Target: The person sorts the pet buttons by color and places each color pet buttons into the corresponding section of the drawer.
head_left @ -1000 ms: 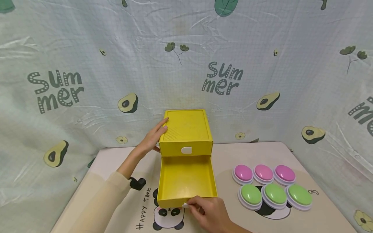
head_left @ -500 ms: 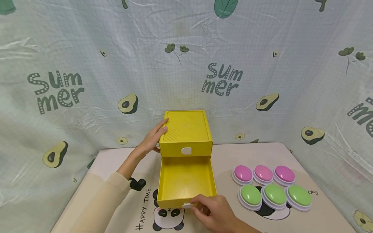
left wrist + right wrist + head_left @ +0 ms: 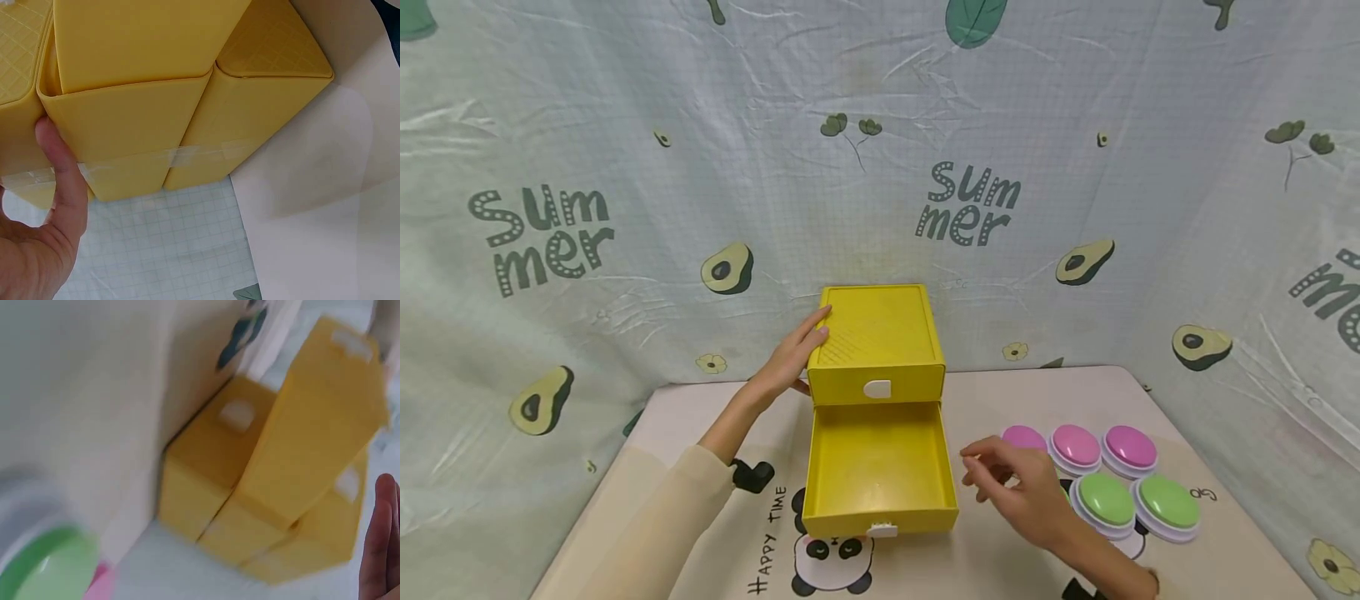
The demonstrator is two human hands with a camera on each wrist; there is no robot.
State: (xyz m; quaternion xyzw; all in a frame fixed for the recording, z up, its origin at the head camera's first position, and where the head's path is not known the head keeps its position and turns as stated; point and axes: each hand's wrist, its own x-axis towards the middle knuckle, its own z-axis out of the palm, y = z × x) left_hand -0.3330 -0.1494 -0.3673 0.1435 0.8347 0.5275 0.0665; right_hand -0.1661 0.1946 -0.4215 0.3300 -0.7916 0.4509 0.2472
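The right hand (image 3: 1021,490), fingers loosely bent and empty, is leaving the white handle (image 3: 882,531) toward two o'clock, keeping the drawer (image 3: 917,523) out at six o'clock of the yellow cabinet (image 3: 880,325), while the left hand (image 3: 788,358) is resting extended fingers at nine.

Stretches left arm (image 3: 730,427) forward, left hand (image 3: 785,360) raised, fingers (image 3: 815,318) extended. Angles right forearm (image 3: 1097,552) inward, right hand (image 3: 1021,490) in midair, fingers loosely bent and pointing left.
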